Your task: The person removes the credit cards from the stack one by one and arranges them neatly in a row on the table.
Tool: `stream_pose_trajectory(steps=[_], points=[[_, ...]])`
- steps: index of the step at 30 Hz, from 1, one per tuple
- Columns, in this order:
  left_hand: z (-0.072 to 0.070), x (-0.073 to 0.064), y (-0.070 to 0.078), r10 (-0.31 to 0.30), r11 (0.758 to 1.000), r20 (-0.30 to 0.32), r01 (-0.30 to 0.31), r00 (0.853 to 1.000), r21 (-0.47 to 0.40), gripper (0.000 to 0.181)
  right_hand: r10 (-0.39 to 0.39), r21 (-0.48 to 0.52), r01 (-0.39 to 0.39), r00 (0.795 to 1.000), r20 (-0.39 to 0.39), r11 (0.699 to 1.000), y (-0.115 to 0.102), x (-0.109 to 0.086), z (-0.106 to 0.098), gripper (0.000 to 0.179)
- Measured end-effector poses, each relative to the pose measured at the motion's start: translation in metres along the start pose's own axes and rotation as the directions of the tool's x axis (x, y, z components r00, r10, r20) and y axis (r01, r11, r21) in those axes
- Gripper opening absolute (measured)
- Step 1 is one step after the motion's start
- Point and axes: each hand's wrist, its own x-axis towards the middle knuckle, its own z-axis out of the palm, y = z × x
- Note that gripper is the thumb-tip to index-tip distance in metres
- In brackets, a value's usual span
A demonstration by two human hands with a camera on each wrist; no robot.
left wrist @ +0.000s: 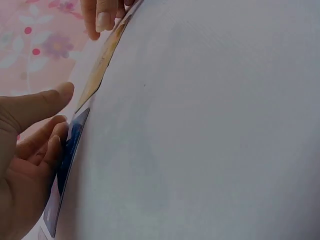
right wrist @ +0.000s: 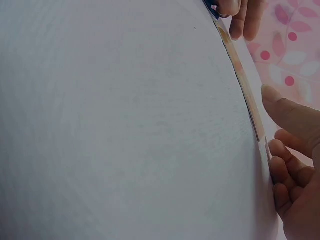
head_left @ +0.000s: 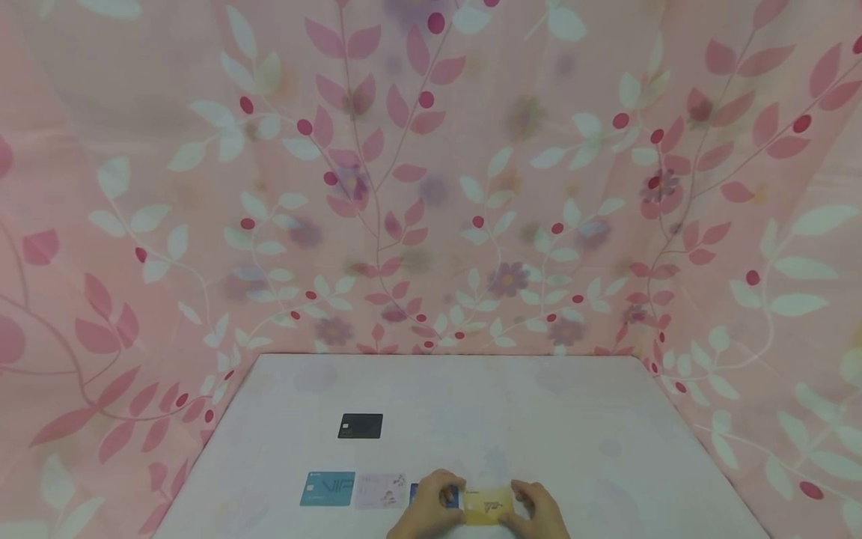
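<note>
A yellow card [head_left: 488, 507] lies on the white table between my two hands. The left hand [head_left: 434, 505] is at its left end, thumb and forefinger spread near the corners. At its right end is the right hand [head_left: 536, 510], with the same spread. Under the left hand shows part of a dark blue card [head_left: 453, 495]. In the left wrist view the left thumb [left wrist: 55, 100] stands apart from the blue card [left wrist: 70, 150] and the yellow card [left wrist: 101, 65]. The right thumb [right wrist: 282, 105] points toward the yellow card [right wrist: 245, 95] in the right wrist view.
To the left, in a row with the blue card, lie a pale pink card [head_left: 380, 491] and a teal card [head_left: 328, 489] marked VIP. A black card [head_left: 361, 426] lies farther back on the white table [head_left: 539, 419]. Pink floral curtains [head_left: 431, 187] surround the table.
</note>
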Motion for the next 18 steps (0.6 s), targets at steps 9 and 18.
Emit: stream_pose_trajectory(steps=[9,18], points=[[-0.031,-0.003,0.029,0.109,0.982,-0.270,-0.146,0.957,-0.122,0.033,0.077,0.117,-0.058,0.982,-0.170,0.991,-0.015,0.004,-0.001,0.048],[-0.079,0.009,0.003,0.039,0.999,-0.403,-0.051,0.914,-0.020,0.033,-0.135,0.097,0.163,0.959,-0.251,0.982,-0.043,0.032,-0.001,0.036]])
